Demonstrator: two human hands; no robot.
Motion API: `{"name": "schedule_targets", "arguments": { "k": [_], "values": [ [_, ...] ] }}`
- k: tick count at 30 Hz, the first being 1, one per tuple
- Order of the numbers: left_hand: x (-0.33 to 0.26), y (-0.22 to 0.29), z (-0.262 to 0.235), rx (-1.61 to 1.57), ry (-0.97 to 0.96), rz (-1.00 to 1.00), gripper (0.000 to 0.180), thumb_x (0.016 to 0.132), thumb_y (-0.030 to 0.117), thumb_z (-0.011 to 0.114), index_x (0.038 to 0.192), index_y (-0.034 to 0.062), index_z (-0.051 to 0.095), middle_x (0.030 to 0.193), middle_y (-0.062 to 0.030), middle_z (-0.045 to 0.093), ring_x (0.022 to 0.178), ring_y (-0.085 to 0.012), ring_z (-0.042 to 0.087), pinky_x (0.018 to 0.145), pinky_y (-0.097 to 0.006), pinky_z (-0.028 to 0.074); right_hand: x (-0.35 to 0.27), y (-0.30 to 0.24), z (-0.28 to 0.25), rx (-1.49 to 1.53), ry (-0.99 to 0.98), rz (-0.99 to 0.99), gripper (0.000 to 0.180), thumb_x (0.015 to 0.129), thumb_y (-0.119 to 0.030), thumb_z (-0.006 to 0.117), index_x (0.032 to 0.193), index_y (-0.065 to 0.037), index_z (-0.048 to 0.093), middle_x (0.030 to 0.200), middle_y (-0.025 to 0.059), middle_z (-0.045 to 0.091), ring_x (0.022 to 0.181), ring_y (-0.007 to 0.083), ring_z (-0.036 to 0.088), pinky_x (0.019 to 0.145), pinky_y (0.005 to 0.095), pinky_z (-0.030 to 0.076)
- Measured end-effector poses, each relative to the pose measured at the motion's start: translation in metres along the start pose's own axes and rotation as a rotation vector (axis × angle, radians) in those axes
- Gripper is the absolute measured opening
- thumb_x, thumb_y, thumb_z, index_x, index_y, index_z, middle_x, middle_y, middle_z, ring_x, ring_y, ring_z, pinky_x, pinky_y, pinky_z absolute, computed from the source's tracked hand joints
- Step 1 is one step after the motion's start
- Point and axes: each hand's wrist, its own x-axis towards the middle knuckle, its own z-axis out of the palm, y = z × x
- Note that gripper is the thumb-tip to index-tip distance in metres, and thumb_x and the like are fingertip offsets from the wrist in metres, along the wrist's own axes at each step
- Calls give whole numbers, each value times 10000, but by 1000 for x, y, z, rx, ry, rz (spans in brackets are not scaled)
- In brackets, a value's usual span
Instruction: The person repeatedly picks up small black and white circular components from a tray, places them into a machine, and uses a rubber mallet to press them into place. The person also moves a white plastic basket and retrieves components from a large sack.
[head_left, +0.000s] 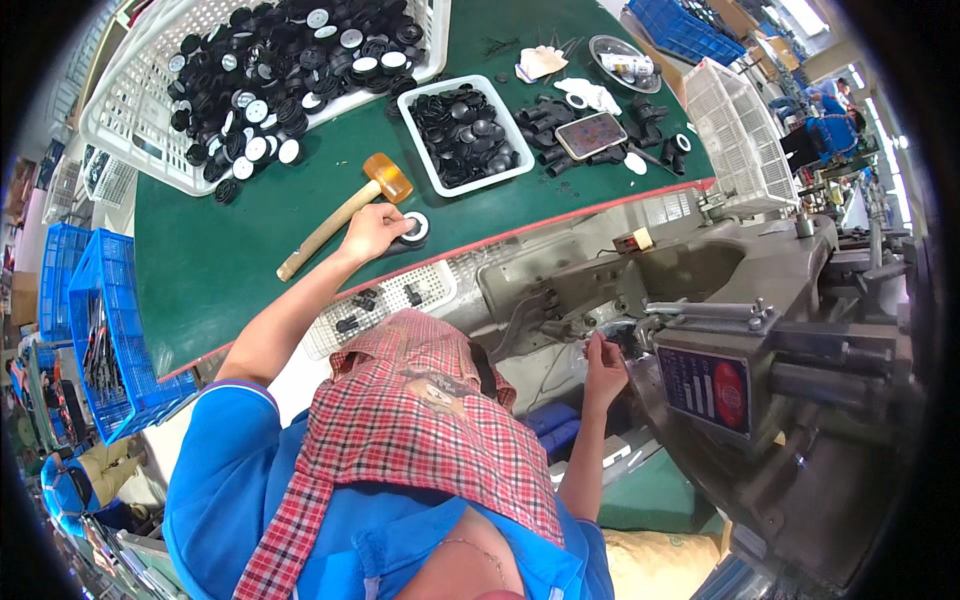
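My left hand [375, 232] rests on the green table with its fingers closed on a small black wheel with a white ring [417, 230], near the red front edge. Just beyond that hand lies a mallet [345, 215] with an amber head and a wooden handle. Over at the right, my right hand [604, 372] is raised beside the metal press-like machine [720, 370]. Its fingertips are pinched together by the machine's working end; what they hold, if anything, is too small to make out.
A large white basket [135, 135] full of black and white wheels stands at the back left. Beside it, a white tray [465, 184] holds black discs. A phone [592, 136] lies on black parts. Below the table edge sits a white perforated basket [435, 285]; blue crates [120, 330] stand left.
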Motion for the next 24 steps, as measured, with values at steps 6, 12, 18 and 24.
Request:
{"name": "schedule_targets", "arguments": {
  "k": [6,12,18,24],
  "values": [
    [2,3,6,86,90,-12,329,835,322,723,829,-2,672,715,-73,658,658,-133,596,621,-308,474,-3,10,5,-646,-47,-453,173,857,-102,685,982,17,685,768,82,641,682,174,615,671,307,508],
    [-7,5,17,124,174,-63,378,835,365,710,806,-9,661,703,-111,658,643,-179,624,618,-342,489,-47,16,26,-726,-211,-312,224,826,-126,706,1007,4,678,814,130,642,699,253,626,657,340,502],
    [-6,9,17,152,146,-83,406,830,397,698,810,-8,677,717,-123,669,665,-205,643,640,-354,498,-14,-6,173,-464,-624,-792,537,746,-128,751,1229,-8,549,1115,179,618,1031,359,580,890,423,469],
    [6,10,7,288,41,-108,464,789,458,692,715,1,669,673,-154,655,661,-265,658,640,-393,505,12,-12,286,-363,-808,-666,670,646,-132,826,1242,-10,546,1176,203,609,1090,352,593,937,402,472]
  ]
}}
